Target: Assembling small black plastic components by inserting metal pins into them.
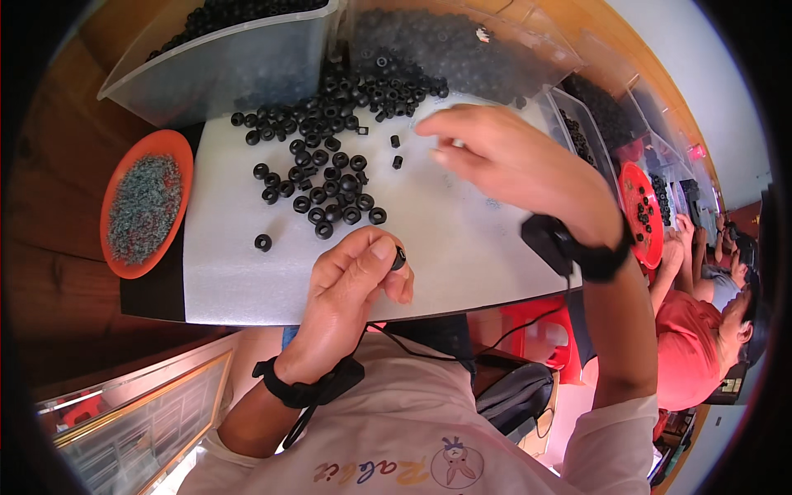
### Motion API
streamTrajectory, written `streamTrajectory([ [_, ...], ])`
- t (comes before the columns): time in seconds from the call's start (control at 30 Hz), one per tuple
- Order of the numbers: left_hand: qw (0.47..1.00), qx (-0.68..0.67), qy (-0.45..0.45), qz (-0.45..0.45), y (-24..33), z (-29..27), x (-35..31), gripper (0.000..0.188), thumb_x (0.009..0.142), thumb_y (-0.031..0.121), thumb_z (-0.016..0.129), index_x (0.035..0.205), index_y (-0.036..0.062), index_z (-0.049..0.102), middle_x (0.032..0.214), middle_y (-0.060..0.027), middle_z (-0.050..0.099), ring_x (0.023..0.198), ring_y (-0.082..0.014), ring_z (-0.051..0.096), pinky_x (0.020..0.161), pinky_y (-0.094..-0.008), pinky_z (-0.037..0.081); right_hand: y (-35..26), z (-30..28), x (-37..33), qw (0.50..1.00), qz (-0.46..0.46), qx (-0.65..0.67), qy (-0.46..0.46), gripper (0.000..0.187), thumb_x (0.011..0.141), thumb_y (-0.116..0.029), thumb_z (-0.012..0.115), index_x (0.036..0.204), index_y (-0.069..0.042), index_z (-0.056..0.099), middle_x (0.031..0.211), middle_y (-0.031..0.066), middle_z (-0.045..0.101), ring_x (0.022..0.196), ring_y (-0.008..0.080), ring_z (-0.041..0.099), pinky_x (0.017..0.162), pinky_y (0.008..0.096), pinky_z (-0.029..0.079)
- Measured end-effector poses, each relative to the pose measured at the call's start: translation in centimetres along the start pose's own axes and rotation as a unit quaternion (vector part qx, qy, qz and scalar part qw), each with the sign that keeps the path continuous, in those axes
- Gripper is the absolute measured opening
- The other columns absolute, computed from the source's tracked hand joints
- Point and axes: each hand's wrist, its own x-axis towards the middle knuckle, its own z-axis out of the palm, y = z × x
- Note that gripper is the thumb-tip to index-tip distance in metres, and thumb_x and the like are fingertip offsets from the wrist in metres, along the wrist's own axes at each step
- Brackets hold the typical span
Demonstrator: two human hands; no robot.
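My left hand [351,272], close to the table's near edge, is closed with thumb and fingers around a black ring-shaped part [398,258]. Farther up and to the right, my right hand [495,153] hovers over the white sheet, its thumb and forefinger apart and nothing visible between them. Two small black pieces [398,162] lie just left of its fingertips. Many round black parts with holes [332,189] are scattered beyond my left hand, thickening into a heap [330,107] toward the back. A single black ring [262,242] sits off to the left.
Clear plastic bins [223,91] of black parts line the back. At the left is an orange dish [188,157] of small greyish bits. A red plate [649,247] with black parts is to the right, near people seated along the table. Black wristbands trail a cable [437,356].
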Motion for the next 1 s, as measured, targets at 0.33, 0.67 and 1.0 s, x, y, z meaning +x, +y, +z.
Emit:
streamTrajectory([
  [0.33, 0.998, 0.052, 0.024, 0.039, -0.8, -0.8, -0.2, 0.030, 0.098, 0.028, 0.045, 0.079, 0.0037, 0.049, 0.065, -0.0041, 0.047, 0.064, -0.0156, 0.048, 0.064, -0.0286, 0.040, 0.6, 5.0, 5.6, 0.987, 0.133, -0.032, -0.081, 0.013, 0.079, -0.007, 0.058, 0.077, 0.005, 0.053, 0.075, 0.0232, 0.058, 0.076, 0.0419, 0.057, 0.065, 0.0450, 0.043],
  [0.67, 0.999, -0.021, -0.002, 0.031, -0.7, -0.8, -0.3, 0.030, 0.098, 0.027, 0.046, 0.084, 0.0019, 0.051, 0.068, -0.0024, 0.047, 0.067, -0.0118, 0.047, 0.067, -0.0264, 0.041, -0.6, 3.0, 5.6, 0.989, 0.140, 0.038, -0.033, 0.014, 0.071, -0.004, 0.057, 0.081, 0.003, 0.062, 0.080, 0.0228, 0.063, 0.077, 0.0390, 0.063, 0.065, 0.0435, 0.049],
  [1.0, 0.998, -0.052, -0.006, 0.033, -0.6, -0.8, -0.4, 0.027, 0.098, 0.025, 0.046, 0.084, 0.0022, 0.050, 0.068, -0.0020, 0.046, 0.066, -0.0125, 0.046, 0.066, -0.0272, 0.041, -7.6, 1.9, -3.9, 0.913, 0.149, 0.373, 0.064, 0.008, 0.088, -0.005, 0.062, 0.092, 0.000, 0.058, 0.074, -0.0024, 0.054, 0.063, 0.0023, 0.047, 0.056, 0.0181, 0.039],
])
